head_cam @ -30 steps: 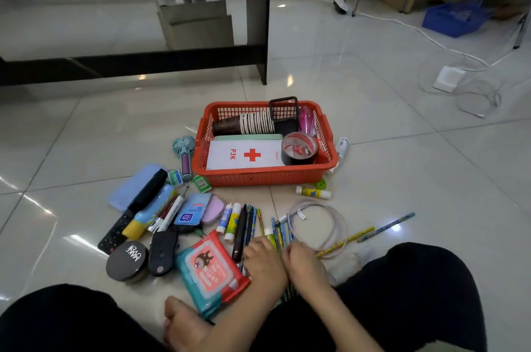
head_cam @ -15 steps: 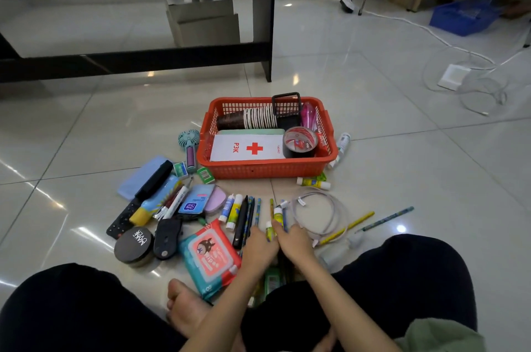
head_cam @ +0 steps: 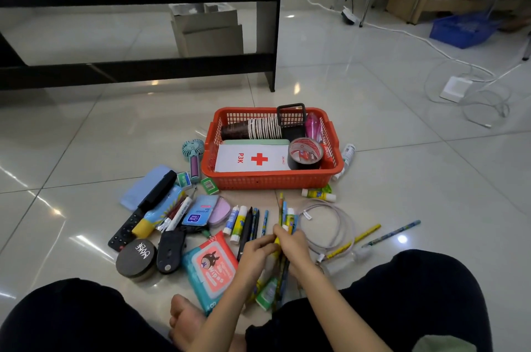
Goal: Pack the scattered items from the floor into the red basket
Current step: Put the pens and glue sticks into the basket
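Red basket (head_cam: 273,179) beyond | both hands' fingers grasp pencils (head_cam: 283,216); wipes pack (head_cam: 211,268) beside left hand (head_cam: 253,258)

Before you: a red latticed plastic basket (head_cam: 267,180); in it a white flat box with a red cross (head_cam: 253,158) and a black tape roll (head_cam: 305,154). On the glossy beige floor tiles (head_cam: 402,179), a teal-and-coral wipes pack (head_cam: 211,267) and a yellow pencil (head_cam: 360,238).

Red basket (head_cam: 273,179) flat on tiled floor, holding white first-aid box (head_cam: 253,158), tape roll (head_cam: 305,154), stacked cups (head_cam: 253,129), black mesh holder (head_cam: 290,115), pink bottle (head_cam: 313,127). Scattered just before it: glue sticks (head_cam: 236,221), wipes pack (head_cam: 211,267), coiled cable (head_cam: 330,225), remote (head_cam: 143,209), compact (head_cam: 136,258), fan (head_cam: 194,157). Bundle of pencils (head_cam: 284,236) gripped upright-tilted in both hands.
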